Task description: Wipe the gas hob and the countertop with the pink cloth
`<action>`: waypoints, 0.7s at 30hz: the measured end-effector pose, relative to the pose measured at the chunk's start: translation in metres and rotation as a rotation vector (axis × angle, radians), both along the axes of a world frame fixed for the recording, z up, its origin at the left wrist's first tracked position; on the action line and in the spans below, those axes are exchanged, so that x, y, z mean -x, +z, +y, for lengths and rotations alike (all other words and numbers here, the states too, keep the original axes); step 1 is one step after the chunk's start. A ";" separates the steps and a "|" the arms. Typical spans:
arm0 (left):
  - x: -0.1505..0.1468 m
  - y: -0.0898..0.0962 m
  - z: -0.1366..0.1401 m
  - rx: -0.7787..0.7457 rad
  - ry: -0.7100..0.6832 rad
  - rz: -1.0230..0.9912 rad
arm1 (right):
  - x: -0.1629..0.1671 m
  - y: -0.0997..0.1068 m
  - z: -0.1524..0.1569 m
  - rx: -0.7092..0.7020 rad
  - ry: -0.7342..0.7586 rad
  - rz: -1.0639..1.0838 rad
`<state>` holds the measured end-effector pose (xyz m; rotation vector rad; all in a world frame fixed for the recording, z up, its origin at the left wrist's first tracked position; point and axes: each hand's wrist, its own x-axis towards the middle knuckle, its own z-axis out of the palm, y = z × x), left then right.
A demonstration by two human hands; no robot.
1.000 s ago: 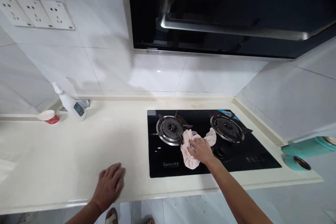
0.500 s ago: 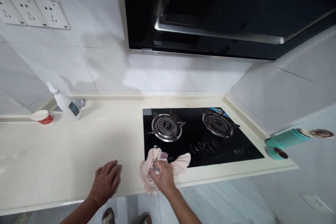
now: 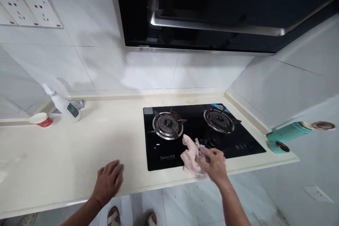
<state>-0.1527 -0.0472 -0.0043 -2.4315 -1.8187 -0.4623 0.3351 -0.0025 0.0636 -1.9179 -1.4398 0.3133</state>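
Note:
My right hand (image 3: 215, 165) is closed around a pale pink cloth (image 3: 191, 159), bunched up at the front edge of the black gas stove (image 3: 164, 153). Part of the cloth hangs over onto the counter's front strip, just below the stove knobs (image 3: 209, 142). A darker purplish patch shows between my fingers. My left hand (image 3: 108, 179) rests on the cream countertop (image 3: 106, 137) near its front edge, left of the stove, fingers laid out and holding nothing. The left burner (image 3: 167, 125) and the right burner (image 3: 219, 121) stand behind the cloth.
A white spray bottle (image 3: 63, 105) and a red and white paper cup (image 3: 42, 119) stand at the back left. Two turquoise containers (image 3: 288, 132) are at the counter's right end. A dark range hood (image 3: 201, 10) overhangs the stove. Wall sockets (image 3: 43, 12) sit upper left.
My right hand has slid the cloth rightward along the stove's front, from the left front corner to below the knobs, uncovering the brand lettering. My left hand stays in place.

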 end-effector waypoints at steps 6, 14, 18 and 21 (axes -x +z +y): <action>-0.001 -0.001 -0.001 0.004 0.003 -0.009 | 0.000 -0.055 0.004 0.166 -0.112 -0.260; -0.004 0.004 -0.004 0.021 -0.010 -0.043 | 0.162 -0.064 -0.032 0.152 0.107 -0.392; 0.000 -0.004 -0.003 0.022 -0.025 -0.146 | 0.263 -0.059 -0.046 0.126 0.334 -0.264; 0.006 -0.012 -0.001 -0.073 0.024 -0.333 | 0.321 -0.053 -0.034 0.065 0.492 -0.074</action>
